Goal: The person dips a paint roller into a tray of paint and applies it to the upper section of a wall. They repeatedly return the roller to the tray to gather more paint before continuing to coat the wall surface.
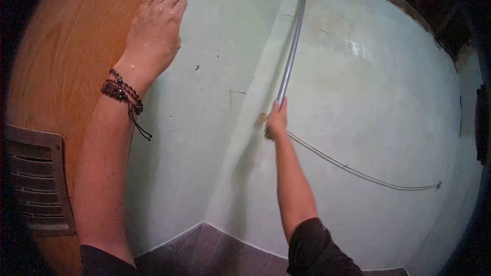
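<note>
The right hand (276, 120) has its fingers closed around a long grey pole (291, 51) reaching up the green wall (383, 97). The left hand (153, 30) rests flat, fingers open, on the wooden door's (66, 56) edge.

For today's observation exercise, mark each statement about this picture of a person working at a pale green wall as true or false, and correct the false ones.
1. The right hand grips a grey metal pole. True.
2. The left hand holds a paintbrush. False: it rests flat against the edge of the wooden door, holding nothing.
3. A dark beaded bracelet sits on the left wrist. True.
4. The pole points down at the floor. False: it reaches up along the wall corner towards the top of the green wall.
5. A thin wire runs across the wall to the right of the right hand. True.
</note>
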